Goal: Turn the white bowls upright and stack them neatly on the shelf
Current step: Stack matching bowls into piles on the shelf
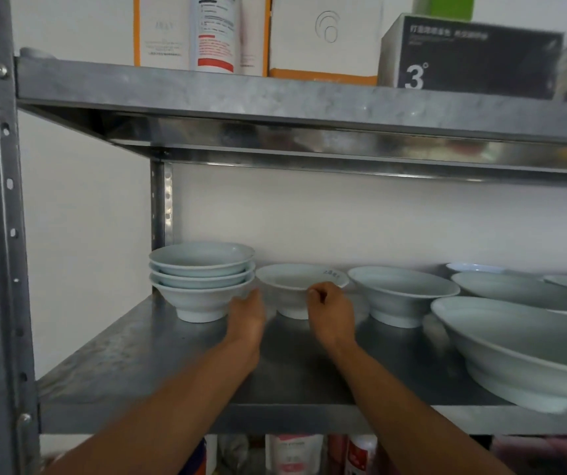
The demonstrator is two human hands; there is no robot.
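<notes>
Right now both hands sit on one small upright white bowl (300,289) in the middle of the metal shelf (158,354). Left hand (246,315) cups the bowl's left side w/ fingers curled against the wall; right hand (331,311) pinches the near rim, fingers closed on the edge. Bowl rests on its foot on the shelf, rim just beside, maybe touching, the stack of three bowls (202,279) at the back-left corner.

Judged step: this bowl is already upright, so the person looks set to lift it onto the stack. Next move calls for a level lift w/ both hands, clearing the top rim of the stack, then centring the foot inside the top bowl so it nests w/o clinking or tipping. Headroom under the upper shelf (275,94) looks ample.

Further right stand another upright bowl (400,291), then wider shallow ones (522,351) near the right edge, all upright as far as can be seen.

Writing: small dark characters on the held bowl's inner rim, too blurred to read. Above, a dark grey box (470,56) shows a big "3°" plus a line of unreadable characters; a white box (323,32) bears a spiral-like logo; a bottle (215,32) w/ red label bands, text illegible.
</notes>
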